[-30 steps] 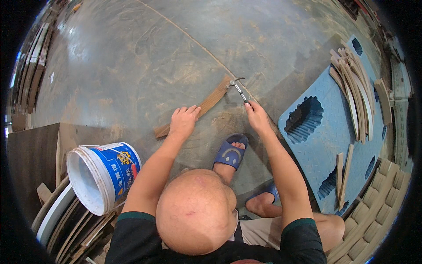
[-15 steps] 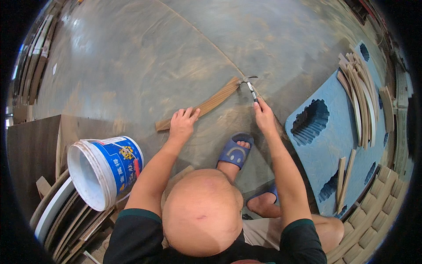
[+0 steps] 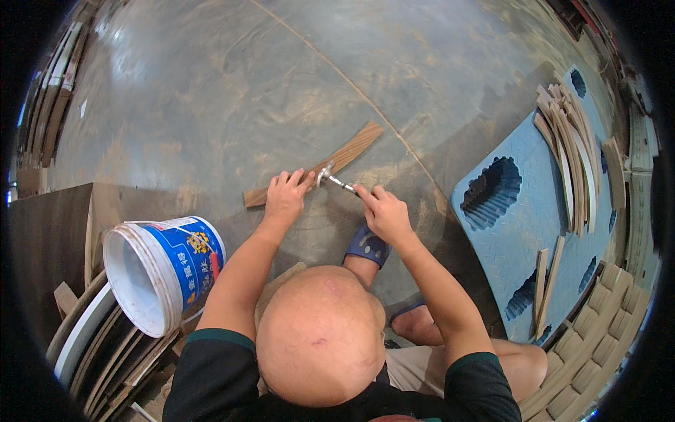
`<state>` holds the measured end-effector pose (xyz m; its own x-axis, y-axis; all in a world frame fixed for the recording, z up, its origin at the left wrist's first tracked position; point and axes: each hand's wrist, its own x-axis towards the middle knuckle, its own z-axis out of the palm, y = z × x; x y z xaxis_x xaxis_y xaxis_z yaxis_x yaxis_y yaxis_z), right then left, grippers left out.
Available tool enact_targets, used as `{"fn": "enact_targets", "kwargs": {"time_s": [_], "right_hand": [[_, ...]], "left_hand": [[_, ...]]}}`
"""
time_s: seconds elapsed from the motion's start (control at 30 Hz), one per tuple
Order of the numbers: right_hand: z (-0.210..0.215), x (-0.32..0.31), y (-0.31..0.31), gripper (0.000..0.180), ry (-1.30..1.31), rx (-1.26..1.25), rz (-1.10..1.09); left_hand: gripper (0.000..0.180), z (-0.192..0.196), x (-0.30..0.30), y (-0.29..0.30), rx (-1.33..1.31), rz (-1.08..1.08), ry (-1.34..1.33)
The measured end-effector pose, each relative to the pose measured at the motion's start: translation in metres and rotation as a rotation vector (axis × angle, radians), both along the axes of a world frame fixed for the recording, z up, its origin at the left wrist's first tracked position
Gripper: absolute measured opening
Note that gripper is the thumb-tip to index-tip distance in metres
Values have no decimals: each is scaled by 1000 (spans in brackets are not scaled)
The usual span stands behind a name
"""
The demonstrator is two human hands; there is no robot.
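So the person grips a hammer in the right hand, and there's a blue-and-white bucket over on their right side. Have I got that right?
Not quite: the head view shows the blue-and-white bucket on the person's left. The right hand does grip the hammer.

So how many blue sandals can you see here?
2. One blue sandal shows just below and left of the right hand; the second sandal is lower and further right, mostly hidden by the right forearm.

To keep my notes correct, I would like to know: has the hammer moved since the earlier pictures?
Yes. Judged against the pale floor line, the hammer has moved left and toward the person, ending near the left hand.
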<state>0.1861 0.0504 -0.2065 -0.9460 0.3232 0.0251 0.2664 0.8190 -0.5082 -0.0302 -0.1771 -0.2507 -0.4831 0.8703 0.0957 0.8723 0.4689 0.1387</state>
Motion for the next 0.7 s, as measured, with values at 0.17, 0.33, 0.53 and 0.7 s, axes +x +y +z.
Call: {"fn": "enact_targets", "kwargs": {"time_s": [0.17, 0.33, 0.53, 0.7], "right_hand": [[-17, -1, 3, 63, -38, 130, 137], [-25, 4, 23, 63, -79, 89, -212], [-13, 12, 32, 48, 116, -186, -519], [-45, 8, 67, 46, 48, -675, -481]], "left_hand": [[52, -1, -3, 0, -16, -20, 28], [47, 1, -3, -1, 34, -23, -2], [43, -3, -8, -5, -2, -42, 19], [44, -2, -2, 4, -10, -24, 11]]}}
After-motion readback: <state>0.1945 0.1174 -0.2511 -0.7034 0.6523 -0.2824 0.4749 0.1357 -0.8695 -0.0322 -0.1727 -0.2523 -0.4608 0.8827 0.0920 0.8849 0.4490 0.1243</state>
